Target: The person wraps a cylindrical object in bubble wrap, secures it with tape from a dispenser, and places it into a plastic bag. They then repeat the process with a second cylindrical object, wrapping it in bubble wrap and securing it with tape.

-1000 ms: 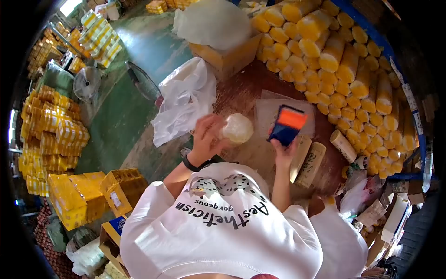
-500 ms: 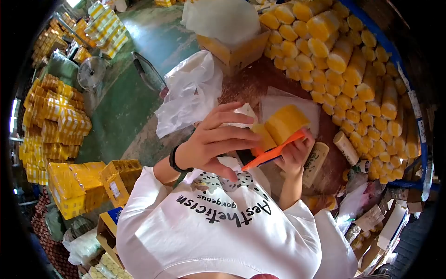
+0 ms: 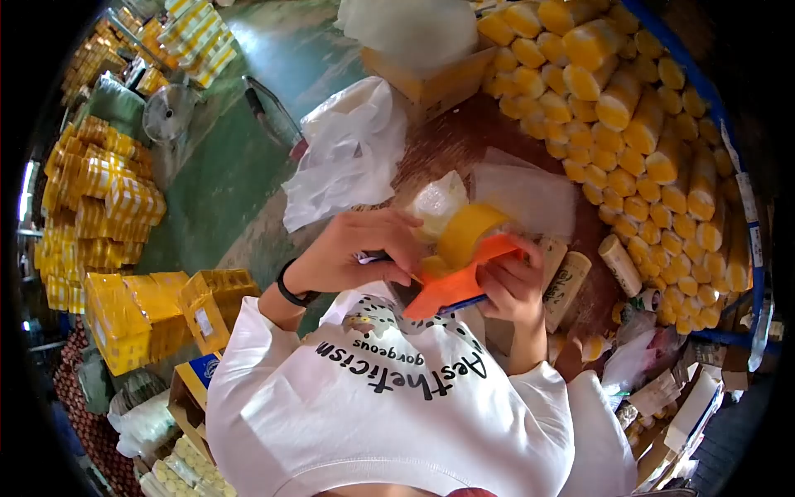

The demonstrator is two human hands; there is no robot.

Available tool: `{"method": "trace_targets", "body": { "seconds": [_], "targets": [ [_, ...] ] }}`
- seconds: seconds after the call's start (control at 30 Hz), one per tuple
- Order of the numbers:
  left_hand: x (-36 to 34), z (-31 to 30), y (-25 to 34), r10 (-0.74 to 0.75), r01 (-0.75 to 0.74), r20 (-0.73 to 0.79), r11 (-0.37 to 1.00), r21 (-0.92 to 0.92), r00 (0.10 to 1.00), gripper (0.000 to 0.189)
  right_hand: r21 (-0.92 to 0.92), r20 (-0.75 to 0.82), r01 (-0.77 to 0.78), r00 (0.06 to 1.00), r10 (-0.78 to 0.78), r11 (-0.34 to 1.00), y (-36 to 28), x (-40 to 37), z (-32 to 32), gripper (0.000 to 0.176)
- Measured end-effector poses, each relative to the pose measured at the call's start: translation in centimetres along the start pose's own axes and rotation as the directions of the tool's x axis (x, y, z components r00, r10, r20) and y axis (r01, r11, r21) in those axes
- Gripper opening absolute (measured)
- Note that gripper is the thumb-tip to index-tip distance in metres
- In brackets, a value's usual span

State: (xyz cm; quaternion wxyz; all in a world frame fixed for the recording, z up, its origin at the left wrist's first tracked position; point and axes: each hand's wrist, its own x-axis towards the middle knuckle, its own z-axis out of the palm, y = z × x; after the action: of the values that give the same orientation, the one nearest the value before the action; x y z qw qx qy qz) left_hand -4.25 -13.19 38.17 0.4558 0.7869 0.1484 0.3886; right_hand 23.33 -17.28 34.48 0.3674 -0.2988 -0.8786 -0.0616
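An orange tape dispenser (image 3: 451, 290) with a roll of yellow packing tape (image 3: 470, 234) is held in front of my chest. My right hand (image 3: 511, 282) grips its right side, fingers wrapped round the orange body. From the left, my left hand (image 3: 368, 248), with a black band on its wrist, reaches the dispenser's front end. Its thumb and fingers close together at the tape there; the exact pinch is partly hidden. Just beyond the roll lies a whitish wrapped bundle (image 3: 439, 203). Clear plastic sheets (image 3: 530, 195) lie on the brown surface behind the dispenser.
A white plastic bag (image 3: 348, 153) and an open carton (image 3: 435, 83) stand ahead. Stacked yellow-ended rolls (image 3: 638, 141) fill the right side. Two printed cylinders (image 3: 568, 290) (image 3: 619, 265) lie right of my hand. Yellow taped boxes (image 3: 137, 319) and a fan (image 3: 170, 113) are at left.
My left hand has lowered and its spread fingers have closed in at the dispenser's front. The dispenser has dropped slightly and turned, showing more of its orange side. The whitish bundle is more exposed.
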Motion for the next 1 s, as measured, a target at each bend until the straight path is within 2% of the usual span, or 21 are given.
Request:
{"method": "trace_targets", "body": {
  "seconds": [0.1, 0.13, 0.17, 0.23, 0.27, 0.33, 0.37, 0.4, 0.43, 0.5, 0.53, 0.57, 0.63, 0.67, 0.7, 0.73, 0.77, 0.8, 0.9, 1.0],
  "targets": [
    [-1.3, 0.4, 0.3, -0.188, 0.165, -0.174, 0.976, -0.139, 0.967, 0.013, 0.085, 0.089, -0.058, 0.995, 0.051, 0.995, -1.5, 0.0, -0.8, 0.017],
    [-1.9, 0.0, 0.8, -0.225, 0.185, -0.275, 0.969, -0.162, 0.935, 0.011, 0.129, 0.080, -0.062, 0.995, 0.052, 0.990, -1.4, 0.1, -1.2, 0.015],
    [-1.8, 0.0, 1.8, -0.287, 0.061, -0.452, 0.890, -0.452, 0.845, 0.010, 0.142, 0.067, -0.114, 0.992, 0.106, 0.983, -1.2, -0.2, -1.3, 0.015],
    [-2.5, -2.5, 2.8, -0.205, 0.048, -0.631, 0.965, -0.257, 0.748, 0.010, 0.164, 0.043, -0.217, 0.976, 0.213, 0.962, -0.7, -0.6, -1.3, 0.018],
    [-2.3, -2.4, 3.3, -0.129, 0.081, -0.633, 0.991, -0.104, 0.763, 0.008, 0.184, 0.038, -0.191, 0.982, 0.187, 0.964, -0.6, -0.4, -1.2, 0.024],
    [-1.5, -1.6, 4.6, 0.020, 0.130, -0.598, 0.970, 0.206, 0.801, 0.004, 0.205, -0.002, -0.282, 0.957, 0.289, 0.937, -0.8, 0.0, -0.4, 0.025],
    [-1.1, -1.4, 5.2, 0.185, 0.020, -0.376, 0.877, 0.480, 0.908, 0.002, 0.215, -0.022, -0.330, 0.939, 0.342, 0.919, -0.8, 0.1, 0.1, 0.026],
    [-0.7, -0.9, 5.6, 0.286, -0.144, -0.098, 0.714, 0.685, 0.953, 0.002, 0.293, -0.108, -0.359, 0.908, 0.404, 0.886, -0.3, -0.1, 1.0, 0.033],
    [-0.5, 0.6, 5.0, 0.455, -0.327, 0.079, 0.498, 0.803, 0.887, 0.006, 0.254, -0.143, -0.443, 0.862, 0.487, 0.860, 0.1, -0.3, 1.5, 0.038],
    [1.8, 1.1, 4.2, 0.610, -0.477, 0.286, 0.174, 0.862, 0.739, 0.008, 0.381, -0.116, -0.620, 0.704, 0.701, 0.686, 1.1, -0.9, 2.2, 0.046],
    [1.6, 2.0, 2.9, 0.857, -0.598, 0.219, 0.122, 0.792, 0.465, 0.008, 0.513, -0.243, -0.732, 0.377, 0.894, 0.448, 3.0, -1.2, 3.5, 0.050],
    [2.2, 2.4, 3.4, 0.860, -0.608, 0.177, 0.179, 0.773, 0.478, 0.008, 0.670, -0.303, -0.717, -0.029, 0.952, 0.191, 5.1, -1.7, 5.3, 0.054],
    [3.3, 3.1, 4.3, 0.861, -0.627, 0.092, 0.287, 0.725, 0.500, 0.011, 0.631, -0.360, -0.731, 0.022, 0.933, 0.260, 10.0, -5.3, 5.4, 0.055],
    [2.4, 1.8, 4.9, 0.488, -0.425, 0.162, 0.495, 0.758, 0.858, 0.011, 0.435, -0.324, -0.866, 0.104, 0.940, 0.246, 11.6, -7.3, 5.9, 0.058],
    [2.4, 1.6, 3.6, 0.457, -0.289, -0.024, 0.602, 0.744, 0.889, 0.016, 0.211, -0.285, -0.945, 0.186, 0.940, 0.251, 13.3, -9.2, 6.4, 0.061],
    [2.3, 1.4, 2.3, 0.409, -0.164, -0.209, 0.707, 0.688, 0.888, 0.020, -0.103, -0.233, -0.975, 0.217, 0.948, 0.198, 13.5, -10.1, 6.8, 0.061],
    [2.6, 0.9, 1.3, 0.215, -0.026, -0.319, 0.862, 0.506, 0.923, 0.022, -0.408, -0.176, -0.902, 0.227, 0.958, 0.139, 13.5, -11.1, 7.3, 0.062],
    [2.8, 0.6, 0.6, -0.001, 0.120, -0.382, 0.950, 0.289, 0.924, 0.024, -0.583, -0.105, -0.807, 0.196, 0.975, 0.099, 13.0, -11.6, 7.8, 0.062],
    [3.2, 0.0, -1.0, -0.226, 0.202, -0.350, 0.974, -0.105, 0.909, 0.021, -0.763, 0.205, -0.601, 0.124, 0.971, 0.238, 14.3, -15.5, 9.2, 0.054],
    [3.1, -0.4, -1.7, -0.394, 0.301, -0.274, 0.896, -0.325, 0.877, 0.022, -0.447, 0.120, -0.783, 0.426, 0.896, 0.432, 14.5, -16.5, 9.2, 0.064]
  ]
}}
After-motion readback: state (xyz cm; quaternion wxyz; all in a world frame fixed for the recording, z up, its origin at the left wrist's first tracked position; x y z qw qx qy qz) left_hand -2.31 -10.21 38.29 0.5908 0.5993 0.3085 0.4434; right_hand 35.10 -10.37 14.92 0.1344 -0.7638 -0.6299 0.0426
